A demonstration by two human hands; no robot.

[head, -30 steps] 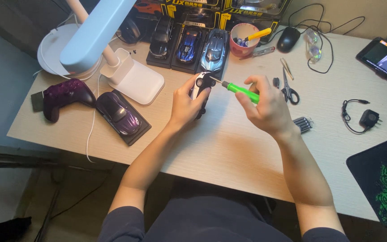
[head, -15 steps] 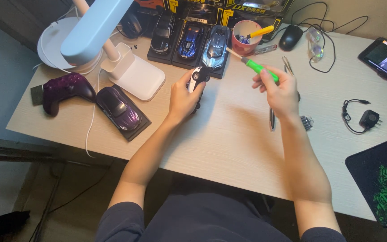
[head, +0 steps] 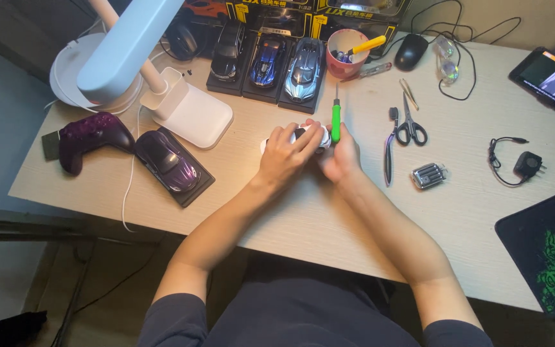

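Right, both hands mid-desk, pressed together over a small white model car [head: 297, 136]. Left hand [head: 285, 154] sits on top, fingers curled over the roof, clamped on it. Right hand [head: 340, 154] butts up against the car's right end, fingers closed round a green-handled screwdriver [head: 336, 119]; shaft sticks up and away from the person, handle just above the knuckles. So the car's betw. the two palms, mostly hidden under the left fingers, only bits of white body showing. Can't tell if the screwdriver tip touches anything.

Around them: wooden desk [head: 329, 212], purple car on a black base [head: 169, 162] to the left, purple game controller [head: 90, 136] beyond it, white lamp base [head: 191, 110] just behind. Scissors [head: 410, 123] and a small metal clip-like piece [head: 429, 175] lie to the right, well apart from the hands.
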